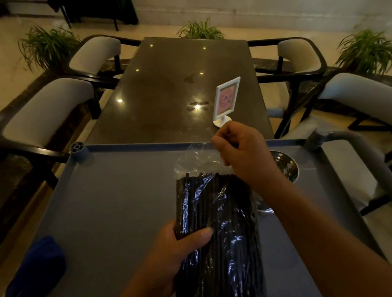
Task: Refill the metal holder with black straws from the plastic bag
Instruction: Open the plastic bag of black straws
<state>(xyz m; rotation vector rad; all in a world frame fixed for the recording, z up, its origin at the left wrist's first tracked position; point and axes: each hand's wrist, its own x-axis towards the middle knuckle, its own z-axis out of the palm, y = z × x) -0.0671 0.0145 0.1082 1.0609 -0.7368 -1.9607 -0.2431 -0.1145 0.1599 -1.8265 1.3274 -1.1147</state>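
A clear plastic bag packed with black straws lies lengthwise over the grey cart tray. My left hand grips the bag around its middle from the left. My right hand is closed in a pinch at the bag's far open end, on the loose clear plastic; whether it also holds a straw I cannot tell. The round metal holder stands on the tray just right of my right wrist, partly hidden by my forearm.
A dark glossy table lies beyond the cart with a white framed sign stand near its close edge. Padded chairs flank the table on both sides. A blue cloth rests at the tray's left. The cart handle runs along the right.
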